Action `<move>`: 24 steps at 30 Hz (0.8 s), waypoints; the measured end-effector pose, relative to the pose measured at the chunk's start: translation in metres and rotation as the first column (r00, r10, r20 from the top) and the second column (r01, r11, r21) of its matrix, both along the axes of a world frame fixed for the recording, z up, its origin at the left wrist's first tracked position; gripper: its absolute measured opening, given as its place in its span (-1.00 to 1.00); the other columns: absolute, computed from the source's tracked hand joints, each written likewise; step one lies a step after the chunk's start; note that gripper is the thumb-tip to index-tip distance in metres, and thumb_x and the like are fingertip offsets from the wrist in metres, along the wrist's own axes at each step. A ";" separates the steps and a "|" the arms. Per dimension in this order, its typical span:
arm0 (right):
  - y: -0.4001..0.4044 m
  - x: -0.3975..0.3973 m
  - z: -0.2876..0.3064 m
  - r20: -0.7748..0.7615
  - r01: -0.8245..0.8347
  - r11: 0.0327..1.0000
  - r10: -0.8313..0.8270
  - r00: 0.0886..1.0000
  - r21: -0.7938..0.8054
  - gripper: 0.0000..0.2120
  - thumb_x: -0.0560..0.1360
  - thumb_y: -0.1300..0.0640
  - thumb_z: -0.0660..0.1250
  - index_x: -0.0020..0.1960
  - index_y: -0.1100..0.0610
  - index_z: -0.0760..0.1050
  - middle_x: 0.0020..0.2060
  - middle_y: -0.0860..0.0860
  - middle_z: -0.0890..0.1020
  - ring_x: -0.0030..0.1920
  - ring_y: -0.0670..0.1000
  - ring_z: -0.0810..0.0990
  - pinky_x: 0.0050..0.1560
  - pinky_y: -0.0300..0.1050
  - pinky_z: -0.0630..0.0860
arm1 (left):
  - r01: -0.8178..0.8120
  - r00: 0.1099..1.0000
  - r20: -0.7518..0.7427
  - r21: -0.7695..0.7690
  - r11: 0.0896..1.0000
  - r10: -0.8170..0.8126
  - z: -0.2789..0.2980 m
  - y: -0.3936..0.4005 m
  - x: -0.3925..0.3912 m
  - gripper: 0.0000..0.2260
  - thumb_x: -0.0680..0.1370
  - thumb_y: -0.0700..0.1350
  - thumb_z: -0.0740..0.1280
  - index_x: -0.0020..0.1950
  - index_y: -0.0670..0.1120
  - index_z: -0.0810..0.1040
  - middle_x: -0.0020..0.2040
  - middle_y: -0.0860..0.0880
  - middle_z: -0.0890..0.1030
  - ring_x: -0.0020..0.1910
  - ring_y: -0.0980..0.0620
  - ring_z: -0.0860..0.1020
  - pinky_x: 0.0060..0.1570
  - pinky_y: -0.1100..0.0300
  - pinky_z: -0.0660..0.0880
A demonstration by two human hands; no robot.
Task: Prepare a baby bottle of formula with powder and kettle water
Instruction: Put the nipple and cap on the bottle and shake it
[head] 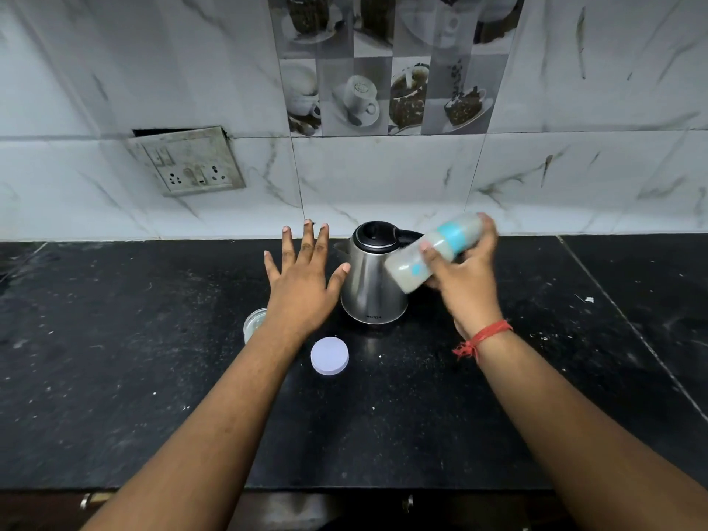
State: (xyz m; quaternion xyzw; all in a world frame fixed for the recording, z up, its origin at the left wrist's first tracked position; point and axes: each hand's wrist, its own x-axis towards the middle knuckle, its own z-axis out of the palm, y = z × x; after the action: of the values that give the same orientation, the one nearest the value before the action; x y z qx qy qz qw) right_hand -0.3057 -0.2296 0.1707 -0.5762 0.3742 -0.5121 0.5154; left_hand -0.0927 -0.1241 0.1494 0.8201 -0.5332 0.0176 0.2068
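1. Switch plate (189, 162): grey, tilted, on the marble-tile wall at ten o'clock from the kettle; sockets and switches on its face.
2. Jar (254, 323): small, clear, open-topped, standing on the desk (115, 377) at eight o'clock from the kettle; partly hidden by the left forearm. Contents cannot be told.
3. Left hand (304, 277): palm down, fingers straight and spread wide, holding nothing; set at nine o'clock from the kettle, thumb tip just beside the kettle's wall. Whether the palm touches the desk cannot be told.
4. Lid (330, 356): round, pale lilac, flat on the desk at six o'clock from the kettle, between the two forearms and apart from both.
5. Kettle (369, 281): steel body, black lid shut, spout toward nine o'clock, upright on the black desk near the wall.
6. Baby bottle (433, 252): blurred, tilted, lower end toward seven o'clock and upper end toward one o'clock; pale cloudy contents, blue band round the middle, small blue mark near the lower end. It is off the desk, in front of the kettle's right side.
7. Right hand (463, 274): fingers and thumb wrapped round the bottle's middle, gripping it.
8. Red thread (484, 337): tied round the right wrist, loose ends hanging.
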 end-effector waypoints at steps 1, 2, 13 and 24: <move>0.003 0.001 -0.004 -0.149 -0.091 0.996 0.087 0.985 -0.023 -0.12 0.36 0.04 0.60 0.49 -0.28 0.16 0.12 -0.05 0.62 0.02 -0.01 0.71 0.01 0.15 0.69 | 0.001 1.000 0.003 0.000 1.000 -0.001 0.000 -0.001 0.000 -0.34 0.66 0.29 -0.01 0.69 0.09 -0.11 0.71 0.03 -0.13 0.66 -0.14 -0.27 0.55 -0.38 -0.18; 0.005 0.000 -0.006 -0.228 -0.147 0.989 0.137 0.964 -0.028 -0.12 0.30 -0.04 0.61 0.45 -0.34 0.19 0.10 -0.08 0.63 0.02 -0.02 0.71 0.02 0.07 0.68 | 0.001 1.000 0.005 -0.001 1.000 -0.001 0.001 -0.001 0.001 -0.34 0.66 0.30 -0.02 0.69 0.09 -0.12 0.71 0.02 -0.13 0.66 -0.14 -0.27 0.55 -0.37 -0.19; -0.008 -0.004 -0.002 -0.289 -0.276 0.957 0.241 0.927 -0.087 -0.19 0.32 -0.02 0.61 0.41 -0.31 0.25 0.11 -0.12 0.60 0.03 -0.15 0.67 0.01 -0.13 0.66 | 0.016 0.998 0.053 0.017 1.000 -0.017 0.004 -0.010 0.007 -0.32 0.63 0.35 -0.09 0.69 0.12 -0.16 0.70 0.05 -0.17 0.65 -0.13 -0.31 0.54 -0.38 -0.24; -0.014 0.001 0.002 -0.108 -0.135 0.991 0.135 0.985 0.008 -0.18 0.37 0.05 0.60 0.45 -0.30 0.24 0.14 -0.03 0.59 0.08 -0.03 0.68 0.03 0.13 0.69 | -0.010 0.999 0.035 0.019 1.000 0.009 0.011 -0.019 0.013 -0.33 0.64 0.35 -0.10 0.68 0.12 -0.18 0.70 0.04 -0.17 0.64 -0.13 -0.33 0.54 -0.37 -0.25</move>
State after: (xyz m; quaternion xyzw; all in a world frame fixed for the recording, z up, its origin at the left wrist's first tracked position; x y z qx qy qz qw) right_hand -0.3043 -0.2432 0.1724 -0.6270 0.3618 -0.4439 0.5282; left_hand -0.0799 -0.1434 0.1600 0.8240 -0.5331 0.0280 0.1896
